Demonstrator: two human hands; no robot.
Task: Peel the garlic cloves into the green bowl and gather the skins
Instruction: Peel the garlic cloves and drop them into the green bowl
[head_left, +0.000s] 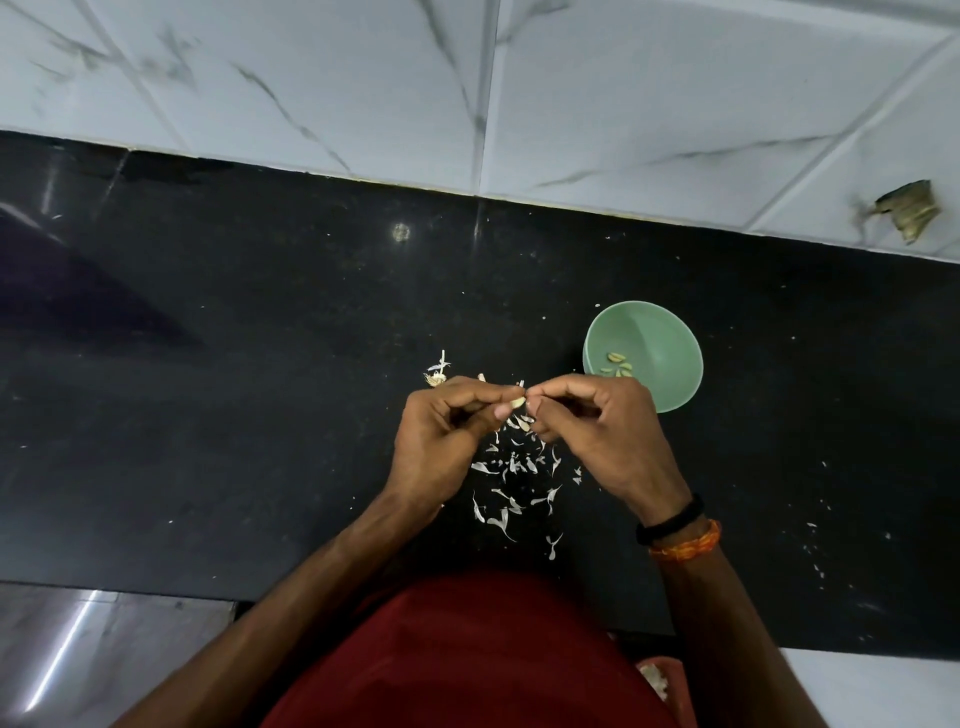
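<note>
1. Just left of the green bowl (670, 332), left hand (441, 436) and right hand (597, 431) fingers curl, pinching one garlic clove (517, 402).
2. The clove looks small, firm and probably slippery: grip its ends.
3. Skins (511, 467) look papery and light, scattered on the desk (260, 364) below.

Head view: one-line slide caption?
Both hands, left and right, pinch a garlic clove above scattered skins, beside the green bowl.

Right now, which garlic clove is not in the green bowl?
The clove pinched between both hands, left hand and right hand, above the skins. The other cloves lie inside the green bowl.
</note>
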